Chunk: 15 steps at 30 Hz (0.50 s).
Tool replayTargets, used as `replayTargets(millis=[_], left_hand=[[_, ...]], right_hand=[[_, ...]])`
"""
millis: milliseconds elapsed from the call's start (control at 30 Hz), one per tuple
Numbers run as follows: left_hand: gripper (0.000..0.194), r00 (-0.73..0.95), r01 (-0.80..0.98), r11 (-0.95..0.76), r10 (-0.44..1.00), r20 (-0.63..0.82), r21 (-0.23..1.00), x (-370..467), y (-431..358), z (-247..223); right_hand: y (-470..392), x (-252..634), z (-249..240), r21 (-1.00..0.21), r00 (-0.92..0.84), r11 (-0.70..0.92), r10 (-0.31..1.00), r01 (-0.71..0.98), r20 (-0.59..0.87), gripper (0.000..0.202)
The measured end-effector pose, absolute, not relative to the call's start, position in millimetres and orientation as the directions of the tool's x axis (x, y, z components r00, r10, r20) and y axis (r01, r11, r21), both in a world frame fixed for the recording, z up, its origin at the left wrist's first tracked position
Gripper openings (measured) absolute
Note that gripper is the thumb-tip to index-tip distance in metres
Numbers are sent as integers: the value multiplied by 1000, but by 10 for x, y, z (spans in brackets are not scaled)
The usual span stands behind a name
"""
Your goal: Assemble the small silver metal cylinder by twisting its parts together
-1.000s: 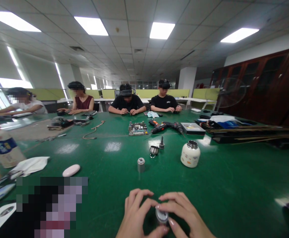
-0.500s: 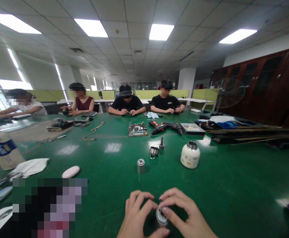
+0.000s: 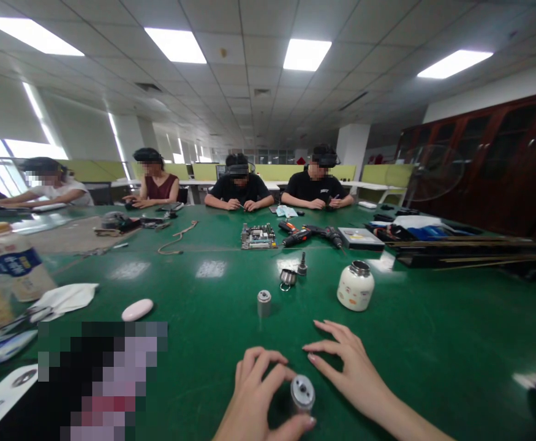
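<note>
My left hand [image 3: 263, 392] holds a small silver metal cylinder [image 3: 302, 394] between thumb and index finger, near the table's front edge. The cylinder stands almost upright, and its round top shows a dark centre hole and small dark openings. Just right of it, my right hand [image 3: 353, 367] is open, fingers stretched forward and touching nothing that I can see. Farther off stands a similar metal cylinder [image 3: 264, 303]. Behind that are a small steel cup-like part with a ring [image 3: 288, 278] and a dark stepped metal part [image 3: 302, 264].
A cream jar [image 3: 356, 286] stands to the right on the green table [image 3: 194, 367]. Farther back lie a circuit board [image 3: 259, 236] and power drills [image 3: 311, 235]. At left are a pink oval object [image 3: 138, 310] and a bottle [image 3: 17, 263]. Several people sit across the table.
My right hand has let go of the cylinder and moved right and forward, its fingers opening. My left hand stays on the cylinder. The view has shifted slightly.
</note>
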<state>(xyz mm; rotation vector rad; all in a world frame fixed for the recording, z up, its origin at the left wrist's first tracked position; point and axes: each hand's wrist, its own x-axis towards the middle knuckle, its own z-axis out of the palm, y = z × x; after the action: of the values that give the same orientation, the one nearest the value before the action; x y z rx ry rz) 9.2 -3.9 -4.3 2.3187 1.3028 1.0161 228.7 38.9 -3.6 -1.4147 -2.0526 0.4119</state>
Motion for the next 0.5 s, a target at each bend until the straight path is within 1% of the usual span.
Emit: replayTargets(millis=[100,200,267,367,433,500], left_hand=[[36,349,624,-553,830,436,552,91,-30,-44],[36,367,631,-554,830,420,542,79,-18,-35],[39,409,629,-568,823,395,532,63,-8,-21],[42,454,627,-586,810,371,514,38,4,1],[43,458,631,-589,808,369,505,27,9,9],[44,466,630,-592,806,365,502,24,13,10]], right_hand=[[363,2268,10,-631,-221,403,911,663,349,16],[263,2207,52,-707,-193,475,875,524,445,21],[166,2145,68,-702,-257,564,825,435,504,19],[46,2060,69,-656,-399,680,729,329,556,15],[9,2028,60,-655,-426,693,712,299,558,18],[3,2017,50,-671,-417,678,726,300,547,19]])
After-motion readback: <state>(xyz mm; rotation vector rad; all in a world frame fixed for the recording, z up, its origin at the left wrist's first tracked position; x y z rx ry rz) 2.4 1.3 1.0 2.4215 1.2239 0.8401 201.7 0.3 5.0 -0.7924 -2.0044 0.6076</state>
